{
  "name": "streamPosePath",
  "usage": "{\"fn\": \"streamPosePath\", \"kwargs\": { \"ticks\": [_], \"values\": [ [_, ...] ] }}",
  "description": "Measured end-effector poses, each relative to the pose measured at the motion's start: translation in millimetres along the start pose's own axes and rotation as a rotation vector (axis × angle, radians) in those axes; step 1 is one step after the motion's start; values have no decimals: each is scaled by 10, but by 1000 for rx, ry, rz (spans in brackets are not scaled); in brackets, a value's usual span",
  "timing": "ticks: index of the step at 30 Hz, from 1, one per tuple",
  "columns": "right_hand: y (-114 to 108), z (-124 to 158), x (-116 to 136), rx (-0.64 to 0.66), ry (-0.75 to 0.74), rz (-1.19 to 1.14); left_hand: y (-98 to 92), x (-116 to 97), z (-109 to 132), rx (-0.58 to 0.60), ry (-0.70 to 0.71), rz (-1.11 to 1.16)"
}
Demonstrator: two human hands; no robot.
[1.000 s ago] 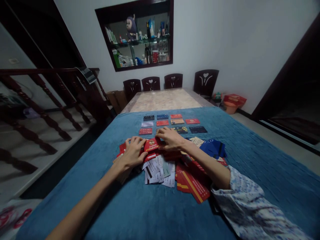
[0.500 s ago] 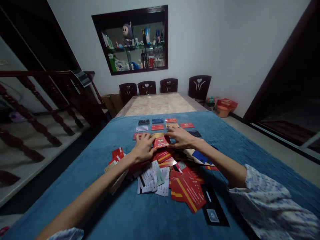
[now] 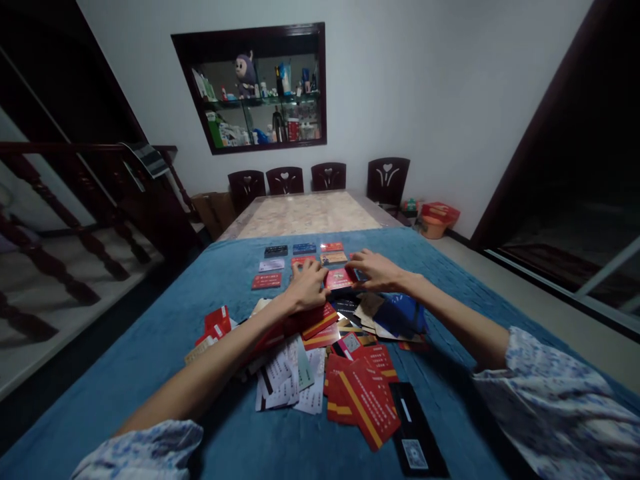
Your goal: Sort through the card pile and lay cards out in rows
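Note:
Both my hands reach forward over a blue cloth (image 3: 150, 347) on a long table. Between them is a red card (image 3: 339, 279), gripped at its left edge by my left hand (image 3: 307, 288) and at its right edge by my right hand (image 3: 376, 270), fingers curled. The card sits low at the near edge of a grid of cards laid flat in rows (image 3: 280, 261). Under my forearms lies a loose heap of cards (image 3: 345, 373): red ones, white ones, blue ones (image 3: 400, 313) and a black one (image 3: 417, 440).
The bare marble tabletop (image 3: 305, 213) stretches beyond the cloth to several dark chairs (image 3: 327, 177). A wooden stair railing (image 3: 75, 193) runs along the left. A wall niche with bottles and a plush toy (image 3: 250, 87) is at the back. A red basin (image 3: 437, 217) stands on the floor at right.
Both hands have carried the red card forward, from over the heap to the near edge of the laid-out rows. The camera has tilted, showing more of the heap.

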State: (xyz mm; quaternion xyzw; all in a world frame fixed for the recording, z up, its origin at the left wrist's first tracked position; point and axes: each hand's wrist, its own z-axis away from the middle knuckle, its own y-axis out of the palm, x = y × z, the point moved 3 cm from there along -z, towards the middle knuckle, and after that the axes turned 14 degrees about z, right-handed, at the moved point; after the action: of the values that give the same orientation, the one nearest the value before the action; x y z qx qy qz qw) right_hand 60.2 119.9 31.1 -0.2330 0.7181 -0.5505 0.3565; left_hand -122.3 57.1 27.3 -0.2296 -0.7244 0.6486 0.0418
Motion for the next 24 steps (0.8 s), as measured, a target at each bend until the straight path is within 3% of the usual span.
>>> {"fn": "streamPosePath", "kwargs": {
  "ticks": [24],
  "values": [
    [286,42,-683,142,151,43,328,-155,-910,40,48,-22]
  ]
}}
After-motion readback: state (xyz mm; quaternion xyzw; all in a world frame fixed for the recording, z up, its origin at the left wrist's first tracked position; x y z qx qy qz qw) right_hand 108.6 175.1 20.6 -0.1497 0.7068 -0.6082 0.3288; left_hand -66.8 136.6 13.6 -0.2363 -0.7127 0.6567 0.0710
